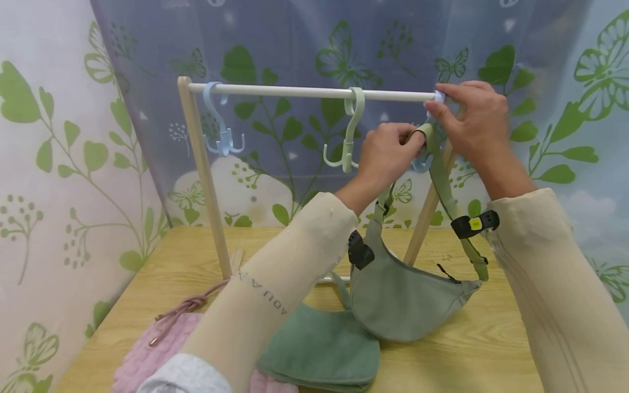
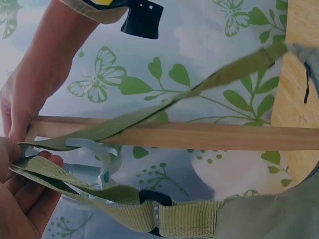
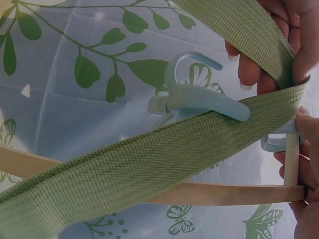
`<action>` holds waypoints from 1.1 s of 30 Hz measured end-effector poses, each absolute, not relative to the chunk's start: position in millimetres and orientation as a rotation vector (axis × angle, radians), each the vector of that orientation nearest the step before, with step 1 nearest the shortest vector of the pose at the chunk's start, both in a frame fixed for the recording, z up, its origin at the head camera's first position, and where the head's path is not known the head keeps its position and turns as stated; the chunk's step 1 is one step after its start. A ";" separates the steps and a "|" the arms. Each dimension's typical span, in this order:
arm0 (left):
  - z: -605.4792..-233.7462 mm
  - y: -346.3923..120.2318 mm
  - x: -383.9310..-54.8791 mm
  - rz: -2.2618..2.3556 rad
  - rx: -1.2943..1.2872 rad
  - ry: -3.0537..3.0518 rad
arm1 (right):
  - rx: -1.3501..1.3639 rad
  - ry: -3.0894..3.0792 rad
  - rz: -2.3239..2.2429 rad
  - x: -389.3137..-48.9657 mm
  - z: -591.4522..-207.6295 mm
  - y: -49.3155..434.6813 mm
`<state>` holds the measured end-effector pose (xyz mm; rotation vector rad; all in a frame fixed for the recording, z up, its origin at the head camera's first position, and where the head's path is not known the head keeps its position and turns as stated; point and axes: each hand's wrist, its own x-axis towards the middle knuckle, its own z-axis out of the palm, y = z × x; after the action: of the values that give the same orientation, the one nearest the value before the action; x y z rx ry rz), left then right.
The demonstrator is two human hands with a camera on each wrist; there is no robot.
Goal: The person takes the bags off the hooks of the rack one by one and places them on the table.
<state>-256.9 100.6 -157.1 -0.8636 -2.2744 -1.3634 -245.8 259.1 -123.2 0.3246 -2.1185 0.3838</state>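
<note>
My left hand point(image 1: 385, 153) grips the top of the olive strap point(image 1: 442, 183) of a grey-green crescent bag point(image 1: 413, 303). The bag hangs from that strap above the table, its zipper edge facing up. With thumb and fingers my right hand point(image 1: 479, 120) pinches the top of a pale blue hook point(image 1: 421, 164) at the rail's right end. Seen from the right wrist, one prong of the blue hook point(image 3: 199, 99) lies over the strap point(image 3: 149, 149). The left wrist view shows the strap point(image 2: 119, 124) looped through the left fingers, right beside the prongs.
A white rail point(image 1: 285, 91) on wooden legs point(image 1: 203, 180) carries another blue hook point(image 1: 225, 139) on the left and a green hook point(image 1: 349, 147) mid-rail. On the wooden table point(image 1: 462, 360) lie a darker green bag point(image 1: 324, 344) and a pink quilted bag point(image 1: 142, 355) with cord handles.
</note>
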 end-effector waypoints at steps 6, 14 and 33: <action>-154.9 100.1 -257.5 -1.398 -0.840 -2.273 | 0.321 -2.129 0.394 -244.2 -123.5 258.7; -151.5 100.2 -255.2 -1.388 -0.829 -2.277 | 0.316 -2.107 0.420 -245.0 -124.7 257.5; -144.5 97.9 -253.8 -1.431 -0.838 -2.294 | 0.214 -2.136 0.472 -246.3 -118.7 253.3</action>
<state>-253.8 97.9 -144.5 -0.8380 -2.2939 -1.4312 -246.3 253.3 -118.7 0.2138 -2.1355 0.4715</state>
